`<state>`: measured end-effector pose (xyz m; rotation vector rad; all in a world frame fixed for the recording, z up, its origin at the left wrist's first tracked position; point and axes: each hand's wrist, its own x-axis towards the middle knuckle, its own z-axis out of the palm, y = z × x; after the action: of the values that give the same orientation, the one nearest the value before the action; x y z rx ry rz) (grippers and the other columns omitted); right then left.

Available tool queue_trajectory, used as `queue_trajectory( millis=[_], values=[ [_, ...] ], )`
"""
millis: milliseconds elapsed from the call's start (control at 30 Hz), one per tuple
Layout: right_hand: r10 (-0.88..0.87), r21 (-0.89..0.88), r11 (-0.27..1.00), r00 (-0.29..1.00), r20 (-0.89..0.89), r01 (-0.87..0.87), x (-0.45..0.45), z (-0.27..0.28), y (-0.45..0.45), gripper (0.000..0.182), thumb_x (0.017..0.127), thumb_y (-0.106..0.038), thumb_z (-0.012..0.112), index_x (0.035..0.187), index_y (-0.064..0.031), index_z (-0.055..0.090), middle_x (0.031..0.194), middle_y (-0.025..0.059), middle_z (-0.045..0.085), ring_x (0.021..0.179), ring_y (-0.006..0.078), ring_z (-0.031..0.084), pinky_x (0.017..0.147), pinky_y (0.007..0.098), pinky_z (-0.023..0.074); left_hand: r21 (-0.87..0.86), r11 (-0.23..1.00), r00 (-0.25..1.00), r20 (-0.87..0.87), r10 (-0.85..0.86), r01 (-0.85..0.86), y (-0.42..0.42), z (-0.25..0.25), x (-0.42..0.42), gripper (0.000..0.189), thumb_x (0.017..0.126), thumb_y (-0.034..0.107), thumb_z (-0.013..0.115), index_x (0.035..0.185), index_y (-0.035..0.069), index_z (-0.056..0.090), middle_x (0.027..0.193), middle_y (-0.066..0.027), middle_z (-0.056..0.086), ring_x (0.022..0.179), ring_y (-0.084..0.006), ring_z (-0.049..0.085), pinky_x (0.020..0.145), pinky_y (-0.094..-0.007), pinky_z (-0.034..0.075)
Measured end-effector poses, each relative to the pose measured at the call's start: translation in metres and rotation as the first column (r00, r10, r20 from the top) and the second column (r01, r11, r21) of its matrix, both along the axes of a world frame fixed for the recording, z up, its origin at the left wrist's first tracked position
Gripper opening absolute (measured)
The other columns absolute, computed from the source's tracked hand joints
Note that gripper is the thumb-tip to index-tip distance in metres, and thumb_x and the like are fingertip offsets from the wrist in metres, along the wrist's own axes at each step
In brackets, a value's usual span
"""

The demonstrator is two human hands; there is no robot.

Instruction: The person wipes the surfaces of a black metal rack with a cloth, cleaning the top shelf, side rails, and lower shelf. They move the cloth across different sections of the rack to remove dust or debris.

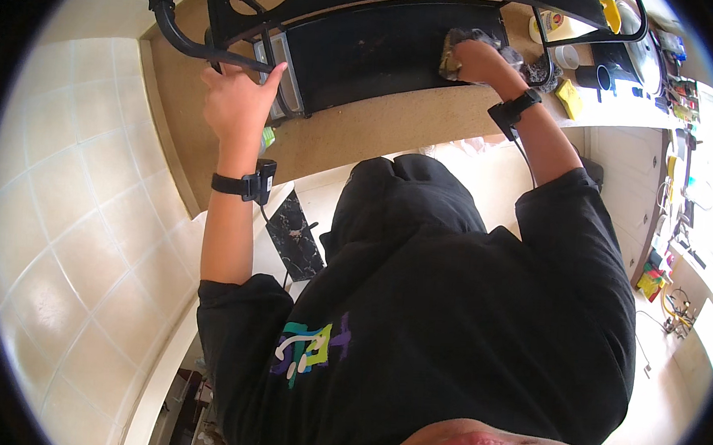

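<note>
A black metal rack (208, 48) stands on a brown countertop (362, 117). My left hand (239, 98) grips its tubular frame at the left, thumb raised along a bar. Beside that hand is a light-framed tray or bin (288, 80) inside the rack. My right hand (477, 61) presses a yellowish sponge (447, 61) onto the right part of the rack's flat black panel (371, 54). Greyish, suds-like material surrounds the sponge and fingers; its exact nature is unclear. A few pale specks mark the panel.
Right of the rack are a dark scourer (541, 72), a yellow sponge (570, 99), a white lid (566, 56), a black cup (594, 76) and a labelled bottle (557, 29). A tiled wall (75, 165) bounds the left. A black marbled box-like object (296, 236) stands below the counter.
</note>
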<state>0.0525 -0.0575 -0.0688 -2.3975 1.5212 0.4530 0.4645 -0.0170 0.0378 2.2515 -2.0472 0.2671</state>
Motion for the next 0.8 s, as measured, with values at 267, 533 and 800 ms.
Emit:
queue_trajectory(
  millis=[267,533,800],
  values=[
    [0.086,0.149,0.981,0.962,0.261,-0.128,0.160,0.012,0.020,0.028,0.078,-0.018,0.069,0.104,-0.0094,0.076,0.096,0.0147,0.073,0.088,0.0328,0.071,0.075,0.0427,0.0582,-0.072,0.996,0.998,-0.034,-0.049,0.047,0.000,-0.001,0.001,0.078,0.074,0.069,0.073,0.117,0.006,0.057,0.097,-0.0181,0.056,0.079,-0.0373,0.070,0.063,-0.0436,0.058],
    [-0.086,0.137,0.990,0.699,0.710,-0.018,0.279,-0.041,0.009,0.028,0.075,-0.026,0.069,0.091,-0.0039,0.074,0.094,0.0207,0.072,0.085,0.0398,0.069,0.074,0.0479,0.0544,0.075,0.996,0.998,-0.022,0.055,-0.054,-0.004,0.002,-0.005,0.084,0.075,0.076,0.066,0.115,0.003,0.064,0.112,-0.0241,0.059,0.091,-0.0389,0.069,0.070,-0.0452,0.058],
    [-0.726,0.830,0.544,-0.565,0.392,-0.122,0.218,-0.012,-0.021,0.012,0.091,-0.008,0.070,0.103,-0.0051,0.071,0.099,0.0047,0.073,0.091,0.0233,0.068,0.084,0.0429,0.0551,0.047,0.998,0.998,0.051,0.032,-0.034,-0.002,0.004,-0.002,0.081,0.073,0.072,0.072,0.114,0.003,0.060,0.097,-0.0197,0.057,0.081,-0.0388,0.070,0.065,-0.0457,0.058]
  ],
)
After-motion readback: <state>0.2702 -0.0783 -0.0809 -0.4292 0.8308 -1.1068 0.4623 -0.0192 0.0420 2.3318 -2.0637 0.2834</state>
